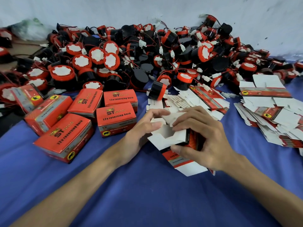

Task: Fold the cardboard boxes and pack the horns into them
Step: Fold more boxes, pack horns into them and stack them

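The right hand (201,138) grips a half-folded cardboard box (178,145), thumb curled against its near side and fingers wrapped over the top, one fingertip pressing on a white flap. The left hand (144,126) meets the same box from the other side, its fingers loosely bent, thumb and forefinger pinching the white end flaps, which stand open and show the box's hollow inside. The box tilts above the blue cloth (131,194) that covers the surface, with its lower flaps still spread flat toward the person. Left of the hands sit several finished boxes (114,118), red and grey, printed "12v reversing horn", some upright and some tipped on an edge. Just beyond the hands lies a fanned stack of flat box blanks (196,102), and a second, larger heap of blanks (270,115) lies at the right. Across the back, against a pale wall (147,10), runs a big pile of horns (131,54), black with red rims and white faces, their red wires and white plugs tangled together. One horn (158,90) has rolled to the pile's front edge, beside the blanks.
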A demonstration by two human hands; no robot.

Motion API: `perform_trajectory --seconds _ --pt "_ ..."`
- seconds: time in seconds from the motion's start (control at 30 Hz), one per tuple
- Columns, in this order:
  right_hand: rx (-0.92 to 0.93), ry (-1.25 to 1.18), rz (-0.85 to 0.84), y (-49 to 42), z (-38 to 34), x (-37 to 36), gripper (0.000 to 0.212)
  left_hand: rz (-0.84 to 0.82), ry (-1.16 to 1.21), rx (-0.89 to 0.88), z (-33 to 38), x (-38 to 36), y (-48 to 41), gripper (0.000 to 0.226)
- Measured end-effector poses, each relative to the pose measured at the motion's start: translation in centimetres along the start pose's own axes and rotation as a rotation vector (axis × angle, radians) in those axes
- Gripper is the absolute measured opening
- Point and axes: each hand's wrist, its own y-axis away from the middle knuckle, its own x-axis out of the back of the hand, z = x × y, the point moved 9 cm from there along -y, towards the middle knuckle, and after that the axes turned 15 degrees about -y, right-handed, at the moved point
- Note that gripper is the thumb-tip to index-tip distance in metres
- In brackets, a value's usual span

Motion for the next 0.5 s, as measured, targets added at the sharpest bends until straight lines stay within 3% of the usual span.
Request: perform_trajectory --seconds 0.1,0.37,0.5 --pt "-0.008 -0.02 0.059 0.0 0.1 0.6 0.039 0.009 -0.004 -0.031 0.6 -0.1 0.2 0.047" --pt "-0.07 -0.133 0.126 0.0 0.1 0.6 0.034 0.072 -0.085 -0.1 1.4 -0.3 0.7 0.076" --pt "-0.059 -0.116 0.114 0.0 -0.2 0.1 0.035 0.136 -0.062 -0.075 1.4 -0.2 0.3 0.046"
